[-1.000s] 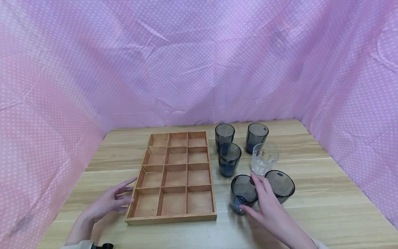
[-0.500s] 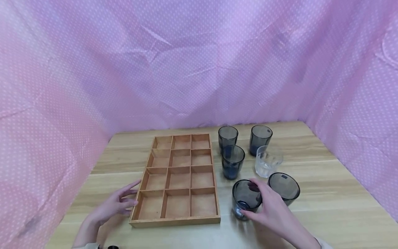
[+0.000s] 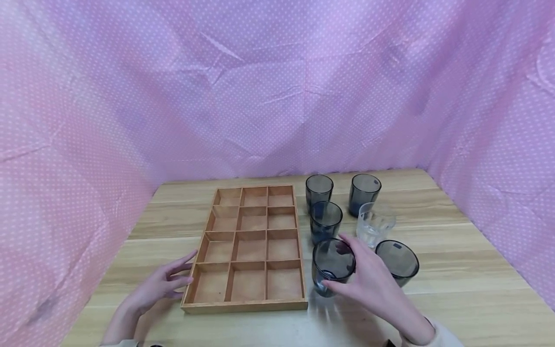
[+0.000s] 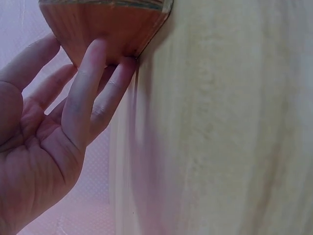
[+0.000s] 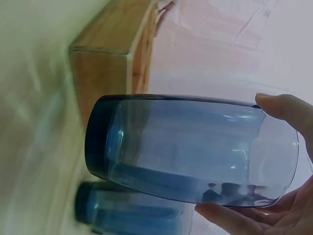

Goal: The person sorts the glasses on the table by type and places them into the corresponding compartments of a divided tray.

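Note:
My right hand [image 3: 373,282] grips a dark tinted drinking glass [image 3: 331,270] by its upper part, thumb on one side and fingers on the other. In the right wrist view the glass [image 5: 186,147] looks raised off the tabletop, close to the corner of a wooden tray [image 5: 100,73]. That divided wooden tray [image 3: 244,306] lies left of the glass, with several bare compartments. At the tray's left side, the extended fingers of my left hand [image 3: 158,285] touch the outer wall; the left wrist view shows fingertips against the tray's wood [image 4: 122,29].
Behind the held glass stand three more tinted glasses, the nearest glass [image 3: 325,224] almost in line with it. A clear glass [image 3: 374,226] and another tinted glass [image 3: 398,262] stand to the right. Pink dotted cloth [image 3: 277,96] hangs around the wooden table [image 3: 451,270].
My right hand has carried the tinted glass left and slightly away from me, nearer the tray. The left hand stays at the tray's side. The head view has shifted a little.

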The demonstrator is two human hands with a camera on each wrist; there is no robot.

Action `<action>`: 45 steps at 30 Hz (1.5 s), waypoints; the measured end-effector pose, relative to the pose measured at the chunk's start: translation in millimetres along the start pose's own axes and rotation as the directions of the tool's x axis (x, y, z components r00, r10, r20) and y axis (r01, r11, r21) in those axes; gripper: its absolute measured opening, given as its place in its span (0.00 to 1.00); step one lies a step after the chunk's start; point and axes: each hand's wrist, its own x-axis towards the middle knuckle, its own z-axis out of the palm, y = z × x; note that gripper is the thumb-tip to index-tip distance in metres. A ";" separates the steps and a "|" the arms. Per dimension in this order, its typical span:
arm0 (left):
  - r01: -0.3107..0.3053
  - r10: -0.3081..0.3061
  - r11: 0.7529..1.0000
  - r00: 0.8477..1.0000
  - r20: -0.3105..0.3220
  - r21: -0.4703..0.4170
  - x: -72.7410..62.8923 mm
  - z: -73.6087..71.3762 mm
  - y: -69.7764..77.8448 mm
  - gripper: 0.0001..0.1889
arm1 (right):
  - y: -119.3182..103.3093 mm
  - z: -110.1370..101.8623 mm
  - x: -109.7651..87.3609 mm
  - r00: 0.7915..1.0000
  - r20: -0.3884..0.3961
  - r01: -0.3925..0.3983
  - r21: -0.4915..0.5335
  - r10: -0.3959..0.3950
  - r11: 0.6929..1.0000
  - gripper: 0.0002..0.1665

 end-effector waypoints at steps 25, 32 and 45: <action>0.003 -0.003 1.000 1.000 -0.010 0.014 -0.6 3.4 1.1 0.36 | -53.3 31.2 75.5 0.993 0.111 -0.059 0.204 0.037 0.977 0.52; 0.022 -0.022 1.000 1.000 -0.008 0.012 -4.7 2.8 5.5 0.37 | -70.5 48.0 100.8 0.989 0.136 -0.079 0.225 0.049 0.971 0.51; 0.003 -0.003 1.000 1.000 0.013 0.021 -5.4 1.8 5.9 0.36 | -82.1 78.7 141.2 0.991 0.122 -0.075 0.248 0.045 0.966 0.50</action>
